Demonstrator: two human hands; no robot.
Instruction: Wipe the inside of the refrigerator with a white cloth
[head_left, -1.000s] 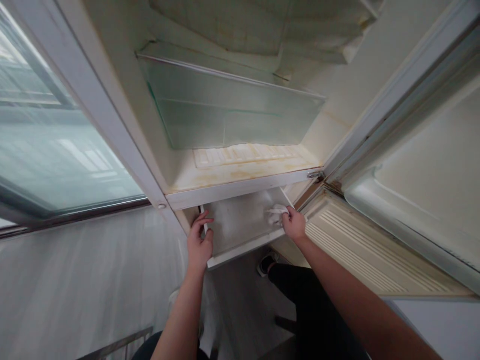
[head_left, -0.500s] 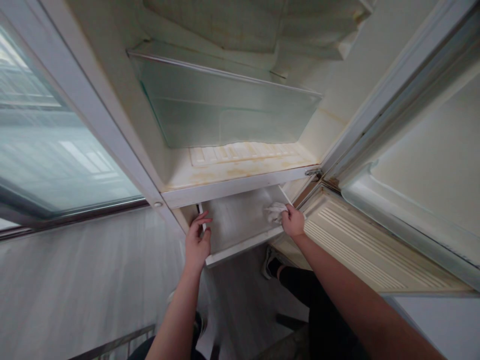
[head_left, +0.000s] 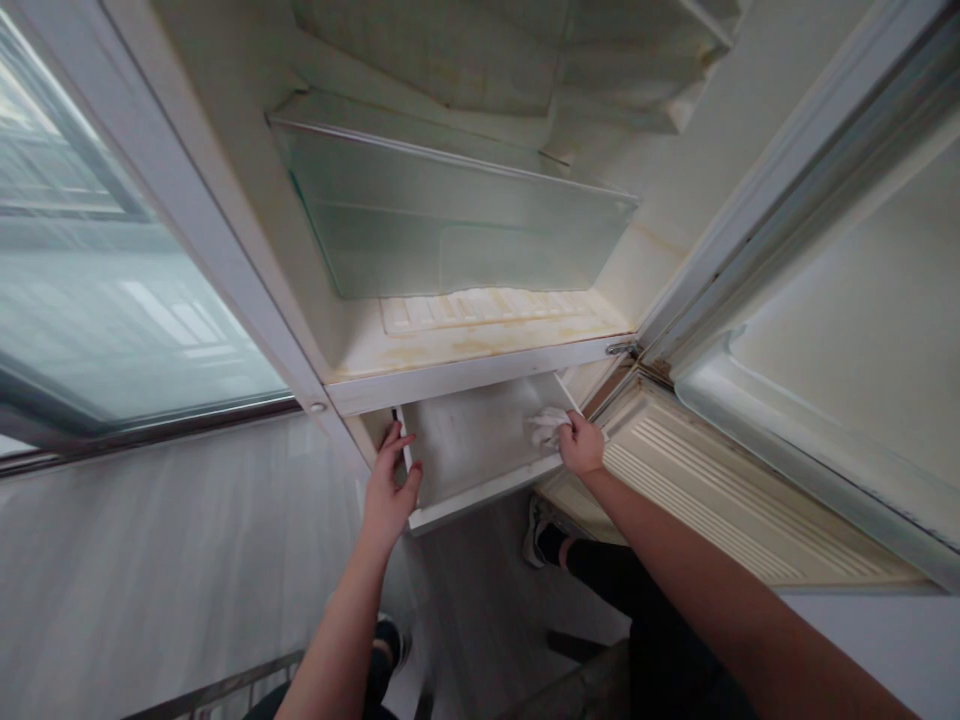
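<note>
Drawer (head_left: 466,445) lying lengthwise between left hand (head_left: 388,490) and right hand (head_left: 581,443).
Left: fingers spread at rim; right: clenched on cloth (head_left: 547,428).

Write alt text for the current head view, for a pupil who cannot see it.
A person's right hand holds a crumpled white cloth at the right edge of a pulled-out white drawer; the left hand is at its left edge. Above, an open, yellow-stained refrigerator compartment holds a glass shelf.

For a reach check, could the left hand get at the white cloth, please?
Probably yes: the open drawer leaves the left hand a free way across, though the right hand holds the white cloth.
</note>
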